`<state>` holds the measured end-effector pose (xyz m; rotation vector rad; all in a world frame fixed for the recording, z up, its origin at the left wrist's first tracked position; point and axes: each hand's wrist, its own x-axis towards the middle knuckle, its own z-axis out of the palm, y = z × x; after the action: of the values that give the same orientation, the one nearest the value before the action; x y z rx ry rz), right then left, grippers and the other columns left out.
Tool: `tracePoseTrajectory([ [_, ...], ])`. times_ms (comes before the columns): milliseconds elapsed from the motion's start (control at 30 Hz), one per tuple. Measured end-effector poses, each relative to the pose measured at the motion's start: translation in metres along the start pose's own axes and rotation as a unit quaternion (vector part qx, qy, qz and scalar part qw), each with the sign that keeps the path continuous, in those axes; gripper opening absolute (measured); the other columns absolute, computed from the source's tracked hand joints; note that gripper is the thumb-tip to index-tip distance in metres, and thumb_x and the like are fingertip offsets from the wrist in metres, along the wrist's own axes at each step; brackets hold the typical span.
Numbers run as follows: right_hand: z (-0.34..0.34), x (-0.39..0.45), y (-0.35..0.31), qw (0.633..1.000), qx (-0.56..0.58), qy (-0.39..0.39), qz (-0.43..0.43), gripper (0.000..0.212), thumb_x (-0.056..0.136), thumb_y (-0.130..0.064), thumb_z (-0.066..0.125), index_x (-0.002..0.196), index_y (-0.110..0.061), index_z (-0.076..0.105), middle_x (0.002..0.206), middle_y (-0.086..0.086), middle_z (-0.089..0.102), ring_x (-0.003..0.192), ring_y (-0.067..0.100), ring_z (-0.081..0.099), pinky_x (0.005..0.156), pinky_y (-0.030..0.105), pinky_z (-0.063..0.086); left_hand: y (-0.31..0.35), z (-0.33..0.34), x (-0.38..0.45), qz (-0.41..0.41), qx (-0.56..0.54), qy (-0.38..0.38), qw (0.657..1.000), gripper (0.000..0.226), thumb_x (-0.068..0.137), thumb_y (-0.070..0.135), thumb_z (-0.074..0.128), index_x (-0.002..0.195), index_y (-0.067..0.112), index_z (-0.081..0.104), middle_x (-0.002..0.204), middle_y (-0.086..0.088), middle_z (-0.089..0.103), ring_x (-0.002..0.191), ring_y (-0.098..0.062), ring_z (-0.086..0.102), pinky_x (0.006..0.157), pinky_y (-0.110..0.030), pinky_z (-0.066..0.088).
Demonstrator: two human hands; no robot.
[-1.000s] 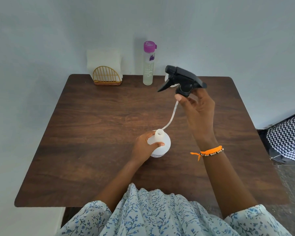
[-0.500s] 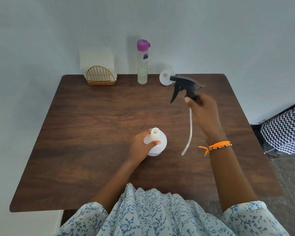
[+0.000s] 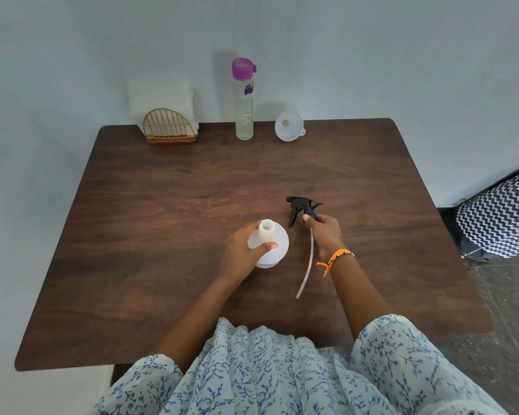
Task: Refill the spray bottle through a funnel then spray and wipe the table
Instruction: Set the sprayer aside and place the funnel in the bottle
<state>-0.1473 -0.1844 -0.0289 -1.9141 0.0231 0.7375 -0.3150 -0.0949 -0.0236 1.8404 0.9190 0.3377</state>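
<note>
- At the near middle of the table [image 3: 150,295], about 6 o'clock from its centre, the left hand [image 3: 241,256] is wrapped round the white spray bottle [image 3: 274,244], thumb across the shoulder just under the open neck. The bottle stands upright on the wood.
- Just at 3 o'clock of the bottle, the right hand [image 3: 324,232] is closed on the black trigger head [image 3: 301,208], nozzle pointing to 9 o'clock. Its dip tube [image 3: 309,265] trails back toward 6 o'clock and looks to be touching or nearly touching the tabletop; can't tell which.
- How I'd do this bit: lay the trigger head flat off to the 3 o'clock side, tube pointing away from the bottle so it doesn't roll into the way or drip where the hands will work. Keep the left hand steadying the bottle, it looks light and tippy with nothing in it.
- Next, I'd guess, the right hand goes for the funnel [image 3: 289,127], lying on its side at 12 o'clock by the far edge, just right of the tall bottle with the purple cap [image 3: 244,100].
- The napkin holder [image 3: 170,130] sits at 11 o'clock, well apart from everything.
- Versus a second ago: the trigger head was held up high with the tube tip at the bottle's mouth. It has since swung clear and come down low beside the bottle. The left hand's grip hasn't changed.
</note>
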Motion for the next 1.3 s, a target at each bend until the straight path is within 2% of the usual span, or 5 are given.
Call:
tracePoseTrajectory([
  [333,0.000,0.003,0.004,0.994,-0.087,0.054,-0.042,0.036,0.088,-0.019,0.063,0.121,-0.008,0.056,0.124,0.010,0.057,0.115,0.024,0.052,0.090,0.028,0.040,-0.001,0.000,-0.001,0.010,0.000,0.003,1.000,0.056,0.075,0.030,0.077,0.126,0.021,0.057,0.129,0.003,0.059,0.112,-0.012,0.051,0.092,-0.029,0.047],
  [633,-0.008,0.002,0.009,0.994,-0.084,0.044,-0.060,0.032,0.089,-0.017,0.062,0.120,-0.010,0.058,0.096,0.005,0.060,0.094,0.018,0.058,0.083,0.025,0.044,-0.002,0.000,0.000,0.012,-0.006,0.003,1.000,0.056,0.074,0.028,0.078,0.126,0.021,0.059,0.126,0.004,0.061,0.111,-0.013,0.053,0.090,-0.029,0.048],
  [967,-0.012,0.000,0.005,0.995,-0.054,0.034,-0.078,0.021,0.087,-0.007,0.060,0.109,-0.009,0.061,0.089,0.001,0.058,0.085,0.012,0.054,0.073,0.020,0.043,0.010,-0.009,-0.006,0.003,-0.045,-0.013,0.999,0.055,0.070,0.023,0.081,0.121,0.027,0.061,0.117,0.013,0.060,0.105,-0.006,0.052,0.077,-0.010,0.041],
  [1100,-0.011,0.000,-0.006,0.993,-0.050,0.022,-0.107,0.015,0.088,-0.005,0.059,0.102,-0.009,0.063,0.088,0.002,0.059,0.081,0.011,0.055,0.063,0.012,0.042,0.019,-0.027,-0.008,0.034,-0.099,-0.030,0.994,0.059,0.066,0.028,0.082,0.120,0.034,0.057,0.120,0.024,0.057,0.113,0.006,0.052,0.084,-0.004,0.041],
  [1300,0.001,0.018,-0.042,0.991,-0.019,-0.018,-0.130,0.010,0.089,-0.009,0.058,0.094,-0.015,0.064,0.086,0.000,0.061,0.077,0.009,0.055,0.064,0.018,0.044,0.045,-0.044,0.012,0.026,-0.237,0.015,0.971,0.038,0.093,0.045,0.046,0.116,0.019,0.061,0.114,0.003,0.065,0.109,-0.004,0.060,0.093,-0.012,0.045],
])
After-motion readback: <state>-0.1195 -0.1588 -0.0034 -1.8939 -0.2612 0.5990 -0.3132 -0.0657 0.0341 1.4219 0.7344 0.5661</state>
